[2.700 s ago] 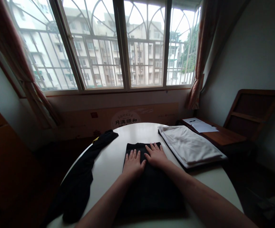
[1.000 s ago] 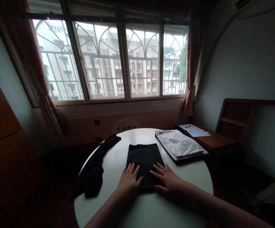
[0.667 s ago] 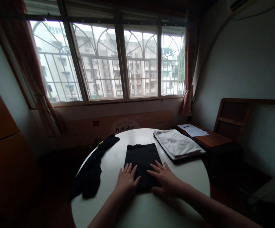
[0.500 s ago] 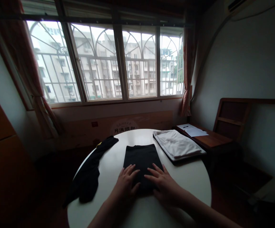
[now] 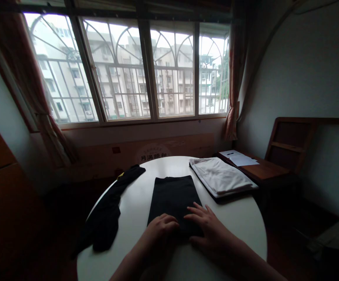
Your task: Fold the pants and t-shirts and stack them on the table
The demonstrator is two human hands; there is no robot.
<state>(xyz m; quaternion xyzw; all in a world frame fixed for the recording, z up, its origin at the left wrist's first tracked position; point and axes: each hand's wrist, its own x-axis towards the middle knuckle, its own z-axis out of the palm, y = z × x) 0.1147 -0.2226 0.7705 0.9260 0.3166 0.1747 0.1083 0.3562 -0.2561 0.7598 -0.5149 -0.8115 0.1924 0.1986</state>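
A folded black garment (image 5: 173,197) lies in the middle of a round white table (image 5: 234,218). My left hand (image 5: 159,228) sits at its near edge with the fingers curled onto the cloth, seemingly gripping it. Beside it my right hand (image 5: 209,226) lies on the garment's near right corner, fingers spread and flat.
A loose black garment (image 5: 111,207) hangs over the table's left edge. A folded white garment on a dark one (image 5: 220,176) lies at the right. A wooden side desk (image 5: 263,169) with papers (image 5: 239,158) stands further right. A cardboard box (image 5: 154,150) leans under the barred window.
Both hands slid from the garment's far part to its near edge. Over the last half second my left fingers curled from flat into a grip; the right stayed spread.
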